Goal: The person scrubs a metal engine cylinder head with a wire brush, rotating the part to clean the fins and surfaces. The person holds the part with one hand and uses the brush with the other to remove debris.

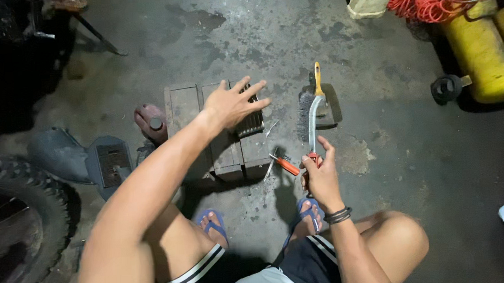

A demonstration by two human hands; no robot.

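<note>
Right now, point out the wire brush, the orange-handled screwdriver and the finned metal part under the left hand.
wire brush [306, 115], head view, on its bristles.
orange-handled screwdriver [287, 166], head view, on the orange handle.
finned metal part [252, 123], head view, on the fins right of the palm.

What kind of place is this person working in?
Probably a small repair garage or home workshop. The floor is stained concrete, a knobbly tyre stands at the left, and a yellow air compressor with a coiled red hose sits at the upper right.
</note>
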